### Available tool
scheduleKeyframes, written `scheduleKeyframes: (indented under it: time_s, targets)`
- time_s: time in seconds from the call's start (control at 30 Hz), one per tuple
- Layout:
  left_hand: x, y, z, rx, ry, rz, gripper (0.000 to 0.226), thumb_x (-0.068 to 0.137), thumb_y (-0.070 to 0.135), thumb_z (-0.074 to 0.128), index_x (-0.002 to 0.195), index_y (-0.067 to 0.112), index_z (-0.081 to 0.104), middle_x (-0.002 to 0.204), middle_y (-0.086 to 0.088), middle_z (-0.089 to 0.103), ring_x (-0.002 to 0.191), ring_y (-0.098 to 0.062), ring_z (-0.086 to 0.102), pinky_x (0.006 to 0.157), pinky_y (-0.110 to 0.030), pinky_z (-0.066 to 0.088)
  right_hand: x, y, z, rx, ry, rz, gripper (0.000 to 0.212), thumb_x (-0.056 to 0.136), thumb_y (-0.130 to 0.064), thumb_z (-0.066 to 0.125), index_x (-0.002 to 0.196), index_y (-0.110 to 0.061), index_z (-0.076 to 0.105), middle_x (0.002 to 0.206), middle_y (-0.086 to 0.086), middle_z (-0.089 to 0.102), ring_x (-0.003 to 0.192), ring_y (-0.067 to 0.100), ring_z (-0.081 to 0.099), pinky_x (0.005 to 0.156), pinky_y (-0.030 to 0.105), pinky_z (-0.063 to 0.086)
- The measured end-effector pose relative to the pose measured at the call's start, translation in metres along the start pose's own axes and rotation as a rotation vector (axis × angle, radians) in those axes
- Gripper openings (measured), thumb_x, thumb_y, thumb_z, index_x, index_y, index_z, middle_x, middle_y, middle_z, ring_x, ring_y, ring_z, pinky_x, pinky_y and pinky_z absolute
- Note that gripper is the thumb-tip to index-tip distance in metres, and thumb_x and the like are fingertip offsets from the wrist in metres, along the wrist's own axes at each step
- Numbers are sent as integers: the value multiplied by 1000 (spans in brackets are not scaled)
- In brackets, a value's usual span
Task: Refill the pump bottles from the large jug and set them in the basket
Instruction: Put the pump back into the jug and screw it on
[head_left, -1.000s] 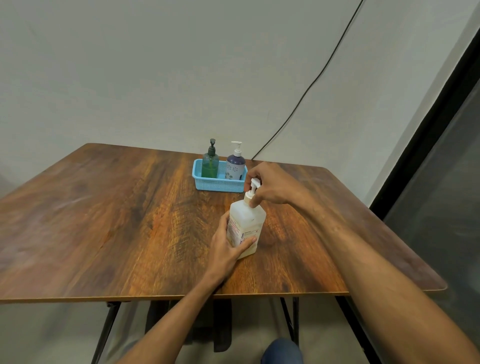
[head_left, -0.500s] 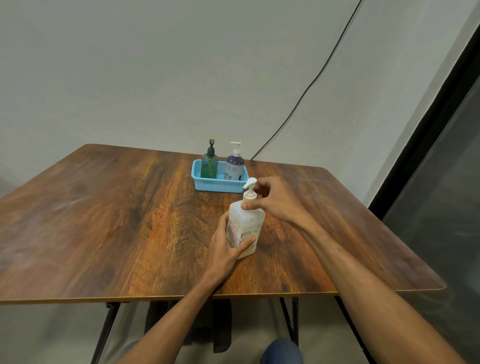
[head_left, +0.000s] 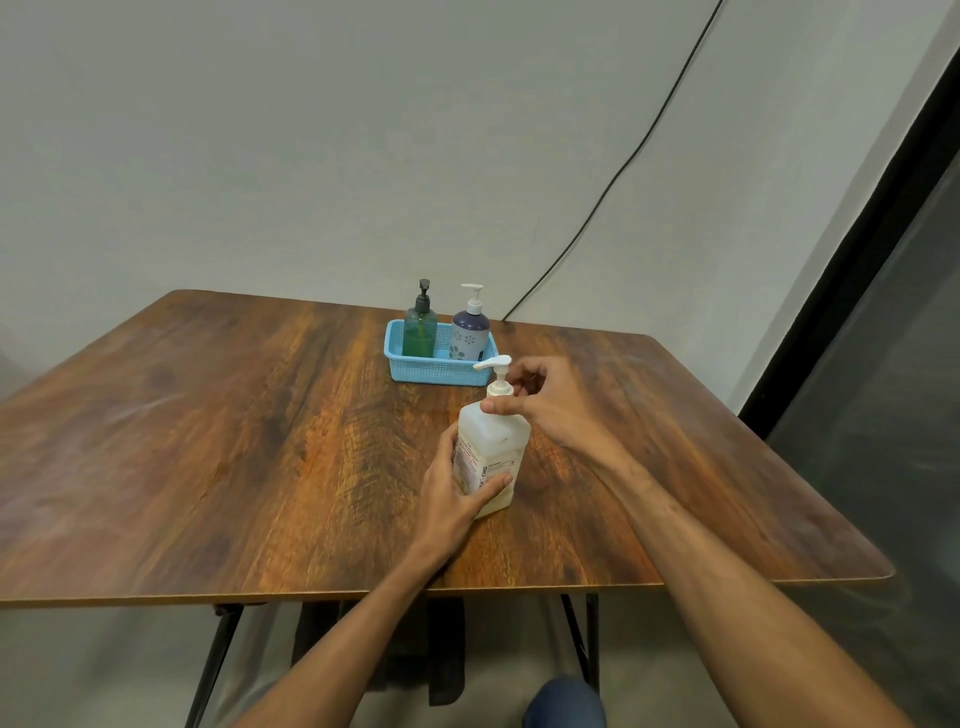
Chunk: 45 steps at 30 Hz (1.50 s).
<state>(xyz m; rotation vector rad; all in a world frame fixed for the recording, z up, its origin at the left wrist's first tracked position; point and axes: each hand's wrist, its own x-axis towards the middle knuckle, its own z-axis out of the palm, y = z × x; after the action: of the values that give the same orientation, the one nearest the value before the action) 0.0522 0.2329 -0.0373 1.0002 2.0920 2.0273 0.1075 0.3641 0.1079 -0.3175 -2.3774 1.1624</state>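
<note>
Table (head_left: 208, 441) of brown wood grain fills the middle of the view, set against a pale wall with a black cable (head_left: 623, 161) running down to its far edge. Toward the far side stands a light blue perforated basket (head_left: 441, 371). Two pump bottles stand upright in it, side by side: a green bottle (head_left: 420, 332) with a dark pump on the left, see-through and showing green liquid high up its body, and a purple bottle (head_left: 470, 335) with a white pump and a flower print on the right, whose fill cannot be told through its opaque wall.

Just in front of the basket, apart from it, the large jug (head_left: 491, 447) stands upright on the wood. It is a square, milky white container with a printed label, its white pump (head_left: 493, 364) pointing left; its level is not clear.

The left hand (head_left: 452, 493) grasps the jug low down, fingers wrapped round its left side and thumb laid across the near face over the label. The right hand (head_left: 550, 405) reaches in from the right and pinches the collar under the pump, thumb across the neck, fingers curled behind it.
</note>
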Motion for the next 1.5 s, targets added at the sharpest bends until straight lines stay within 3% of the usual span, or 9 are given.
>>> scheduleKeyframes:
  time_s: [0.17, 0.27, 0.47, 0.57, 0.8, 1.07, 1.3, 1.4, 1.5]
  targets:
    - [-1, 1, -1, 0, -2, -4, 83, 78, 38, 86, 146, 32, 38, 136, 15, 55, 126, 0, 52, 97, -18, 48, -4, 2, 10, 23, 108, -5, 36, 61, -26, 95, 79, -16, 65, 72, -4, 60, 63, 5, 48, 56, 18, 40]
    - [-1, 3, -2, 8, -3, -6, 81, 78, 40, 85, 142, 40, 36, 132, 24, 53, 124, 8, 50, 90, -7, 46, -3, 4, 9, -9, 90, -12, 35, 65, -26, 92, 88, -11, 71, 77, -1, 64, 64, 4, 48, 58, 17, 40]
    - [-1, 3, -1, 0, -1, -3, 80, 78, 37, 86, 143, 35, 38, 136, 13, 55, 127, -1, 51, 99, -19, 48, -1, 3, 7, -57, 75, -21, 32, 72, -25, 87, 100, -12, 76, 85, 3, 73, 72, 20, 62, 70, 43, 55]
    - [0, 0, -1, 1, -7, 3, 83, 79, 37, 86, 146, 29, 39, 138, 9, 56, 129, -7, 52, 102, -26, 50, -1, 0, 3, -101, 51, -26, 29, 74, -20, 86, 100, -12, 76, 89, 0, 75, 83, 25, 70, 78, 46, 58]
    - [0, 2, -1, 14, 0, 1, 82, 79, 35, 86, 145, 32, 37, 138, 10, 55, 129, -4, 51, 94, -15, 47, -2, -9, -1, -207, -1, -53, 35, 74, -21, 87, 104, -9, 75, 90, 1, 73, 78, 13, 64, 72, 34, 54]
    - [-1, 1, -1, 9, -5, 1, 82, 80, 37, 85, 144, 37, 35, 140, 11, 53, 131, -6, 50, 100, -20, 47, 4, -19, -11, -314, -140, -40, 35, 78, -18, 83, 111, -10, 73, 103, 2, 74, 93, 15, 68, 86, 41, 57]
    - [-1, 0, -1, 5, 1, -2, 82, 79, 35, 86, 145, 33, 38, 139, 10, 54, 131, -7, 51, 102, -23, 48, -5, -8, -2, -241, 5, -12, 46, 62, -43, 92, 84, -8, 70, 79, 3, 69, 66, 6, 52, 56, 20, 42]
    - [0, -1, -1, 3, -1, -8, 84, 78, 38, 86, 147, 32, 39, 139, 11, 55, 130, -5, 51, 106, -31, 49, -12, -1, 1, -160, 23, 0, 52, 61, -42, 93, 94, -11, 69, 85, 4, 68, 68, 6, 52, 59, 20, 44]
    - [0, -3, -1, 11, -5, -13, 85, 78, 41, 86, 147, 33, 37, 139, 14, 54, 129, -2, 50, 103, -26, 48, -11, 0, -1, 32, -6, 35, 52, 67, -27, 91, 111, -12, 69, 98, 5, 67, 80, 10, 55, 70, 22, 50]
